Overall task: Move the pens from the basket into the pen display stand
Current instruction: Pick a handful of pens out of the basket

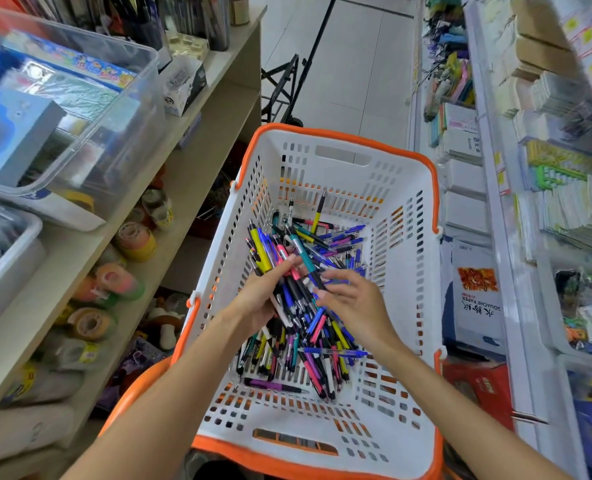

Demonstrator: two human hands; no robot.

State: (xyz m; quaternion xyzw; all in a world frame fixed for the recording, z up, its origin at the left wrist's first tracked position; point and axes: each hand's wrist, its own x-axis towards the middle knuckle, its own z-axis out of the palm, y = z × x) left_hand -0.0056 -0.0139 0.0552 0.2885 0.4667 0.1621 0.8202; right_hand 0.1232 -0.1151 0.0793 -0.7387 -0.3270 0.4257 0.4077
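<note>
Your left hand (258, 299) reaches into the white plastic basket with the orange rim (408, 209), its fingers curled round a fanned bundle of ballpoint pens (280, 268) in yellow, pink, blue, teal and black, the bundle angled up and away from you above the rest. Your right hand (355, 303) sits just beside it, thumb and forefinger closed on the lower end of a teal-and-black pen (306, 259) that lies among that bundle; its other fingers are loosely spread over the heap. Beneath both hands, a loose pile of mixed coloured pens (317, 348) covers the slotted floor of the basket, and a single purple pen (273, 386) lies apart from the pile, nearer you. The pen display stand cannot be made out in this view. To your left runs a beige shelf unit (197, 161) carrying clear plastic storage bins (90, 109) on top and rolls of tape (136, 240) on the lower level. To your right stands a white rack of stationery packets (495, 188).
</note>
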